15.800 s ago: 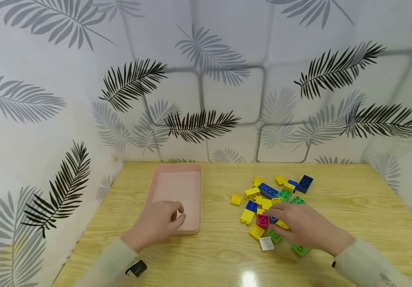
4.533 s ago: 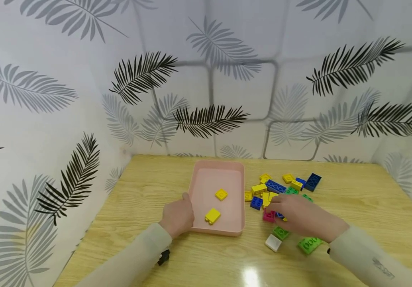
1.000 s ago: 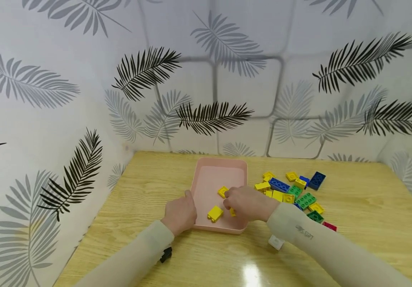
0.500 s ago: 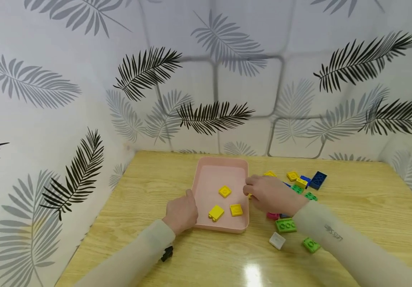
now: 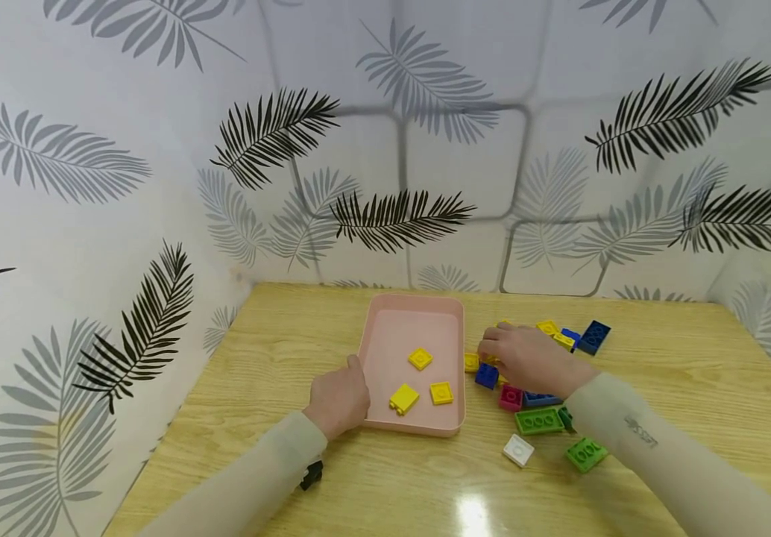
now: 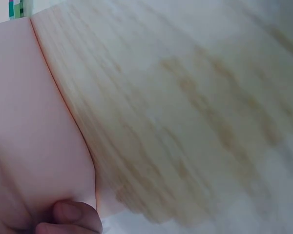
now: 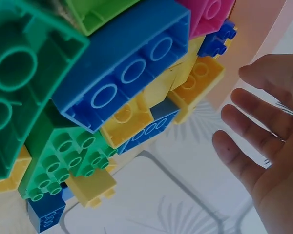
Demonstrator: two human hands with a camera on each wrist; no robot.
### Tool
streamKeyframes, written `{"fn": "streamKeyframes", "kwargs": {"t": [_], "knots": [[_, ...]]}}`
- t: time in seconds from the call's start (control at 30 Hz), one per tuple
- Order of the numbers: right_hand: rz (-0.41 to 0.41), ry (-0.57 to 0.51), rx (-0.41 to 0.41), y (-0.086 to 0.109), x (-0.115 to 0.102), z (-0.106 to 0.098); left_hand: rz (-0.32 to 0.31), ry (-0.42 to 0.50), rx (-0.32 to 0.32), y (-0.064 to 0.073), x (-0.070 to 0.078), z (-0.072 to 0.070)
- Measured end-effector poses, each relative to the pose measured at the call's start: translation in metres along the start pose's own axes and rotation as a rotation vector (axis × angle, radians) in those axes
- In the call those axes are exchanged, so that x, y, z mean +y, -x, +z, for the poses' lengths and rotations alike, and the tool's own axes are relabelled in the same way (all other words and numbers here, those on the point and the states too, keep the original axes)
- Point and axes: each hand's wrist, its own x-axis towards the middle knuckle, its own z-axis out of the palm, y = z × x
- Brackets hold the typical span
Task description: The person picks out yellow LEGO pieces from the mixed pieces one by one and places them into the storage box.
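My left hand (image 5: 340, 399) grips the near left corner of a shallow pink tray (image 5: 412, 328); in the left wrist view its curled fingertips (image 6: 73, 214) lie against the tray wall (image 6: 44, 117). Inside the tray are a yellow building brick (image 5: 404, 399) with studs at one end and two flat yellow bricks. Over the left part of a mixed brick pile hovers my right hand (image 5: 526, 356). The right wrist view shows its fingers (image 7: 229, 146) loosely extended, holding nothing, beside a yellow brick (image 7: 200, 80) and a small blue brick (image 7: 219, 39).
Below the right hand lie a red brick (image 5: 511, 397), a long green brick (image 5: 538, 421), a white brick (image 5: 518, 450) and another green brick (image 5: 585, 453). A dark blue brick (image 5: 594, 337) is at the pile's back right. A patterned wall (image 5: 439, 246) rises behind the wooden table.
The tray has shifted right beside the pile, with my left hand gripping it. Three yellow bricks are now in it. My right hand let go of the last one and moved back over the pile.
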Motion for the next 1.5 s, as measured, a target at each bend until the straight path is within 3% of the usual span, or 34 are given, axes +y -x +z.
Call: {"fn": "streamKeyframes", "kwargs": {"t": [0.2,0.47,0.73,1.07,1.27,1.5], "knots": [[0.053,-0.029,-0.06,-0.004,0.004,0.004,-0.02,-0.006,-0.02,-0.001,0.0,0.001],[0.042,-0.052,-0.033,-0.013,0.011,0.012,-0.032,-0.01,-0.025,-0.004,0.0,0.003],[0.083,-0.066,-0.09,-0.019,0.011,0.017,-0.038,-0.02,-0.039,-0.002,0.001,0.0],[0.07,-0.04,-0.105,-0.022,0.012,0.014,-0.032,-0.012,-0.025,-0.003,0.001,0.001],[0.085,-0.047,-0.085,-0.021,0.009,0.008,-0.019,0.001,-0.013,-0.001,-0.001,0.003],[0.056,-0.04,0.034,-0.02,0.006,-0.004,-0.032,0.002,-0.027,-0.001,-0.001,0.004]]}}
